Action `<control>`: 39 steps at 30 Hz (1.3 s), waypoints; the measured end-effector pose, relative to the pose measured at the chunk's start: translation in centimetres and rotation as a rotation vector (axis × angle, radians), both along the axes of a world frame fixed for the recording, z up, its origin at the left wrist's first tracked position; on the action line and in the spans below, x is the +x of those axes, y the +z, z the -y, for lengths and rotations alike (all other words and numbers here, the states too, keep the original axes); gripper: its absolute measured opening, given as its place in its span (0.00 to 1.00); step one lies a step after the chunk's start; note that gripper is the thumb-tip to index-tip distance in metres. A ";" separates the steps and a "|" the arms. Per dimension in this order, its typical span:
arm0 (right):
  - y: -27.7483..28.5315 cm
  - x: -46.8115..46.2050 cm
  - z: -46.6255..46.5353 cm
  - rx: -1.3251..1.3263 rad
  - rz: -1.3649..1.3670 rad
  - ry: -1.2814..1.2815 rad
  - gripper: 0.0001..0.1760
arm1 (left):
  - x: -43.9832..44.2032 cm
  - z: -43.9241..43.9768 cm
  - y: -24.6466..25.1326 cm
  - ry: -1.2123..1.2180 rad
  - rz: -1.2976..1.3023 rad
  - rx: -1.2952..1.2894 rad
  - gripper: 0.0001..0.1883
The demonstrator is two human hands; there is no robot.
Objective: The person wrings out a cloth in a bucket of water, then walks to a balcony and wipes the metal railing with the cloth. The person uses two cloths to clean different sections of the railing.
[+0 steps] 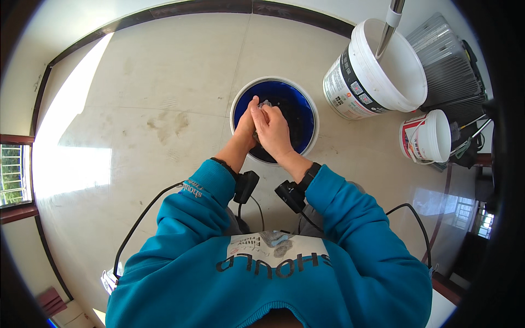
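A round bucket [315,123] with a white rim and a blue inside stands on the floor in front of me. Its lower inside looks dark, and I cannot tell whether that is liquid. My left hand [246,125] and my right hand [272,128] are pressed together over its opening. Between them is a crumpled, greyish, wet-looking cloth [266,103], mostly hidden by the fingers. Only a small bit shows beyond the fingertips. Each wrist wears a black strap, with a black device [246,187] on the left and another device [290,197] on the right.
A large white plastic bucket [371,78] with a metal pole [387,35] in it stands at the far right. Beside it are a smaller white bucket [426,137] and a grey ribbed plastic object [451,61]. Brownish stains [168,125] mark the tiled floor [184,74]. Black cables run beside both arms.
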State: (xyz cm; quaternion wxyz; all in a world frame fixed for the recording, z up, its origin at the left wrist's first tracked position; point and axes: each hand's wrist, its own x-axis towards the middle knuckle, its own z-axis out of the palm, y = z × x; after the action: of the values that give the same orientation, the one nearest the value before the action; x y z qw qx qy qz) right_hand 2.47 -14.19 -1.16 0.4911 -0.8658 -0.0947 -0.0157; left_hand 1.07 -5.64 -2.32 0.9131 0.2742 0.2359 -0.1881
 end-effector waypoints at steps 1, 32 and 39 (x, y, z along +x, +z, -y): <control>-0.2 -0.1 0.0 -0.031 0.076 0.003 0.21 | 0.0 -0.2 0.1 -0.030 0.009 -0.106 0.16; -6.0 7.1 -0.9 -0.955 -0.798 0.722 0.27 | -1.4 -5.9 3.9 0.127 0.205 0.535 0.19; -1.5 7.6 0.2 -0.610 -1.072 0.664 0.18 | -1.7 -5.9 3.7 0.008 0.173 0.481 0.25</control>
State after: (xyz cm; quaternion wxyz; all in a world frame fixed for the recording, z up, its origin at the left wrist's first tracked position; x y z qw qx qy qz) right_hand 10.09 -14.38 -2.63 0.1841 -0.7787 -0.0992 0.5915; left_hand -0.67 0.24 1.34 0.8392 0.4975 0.1959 -0.0987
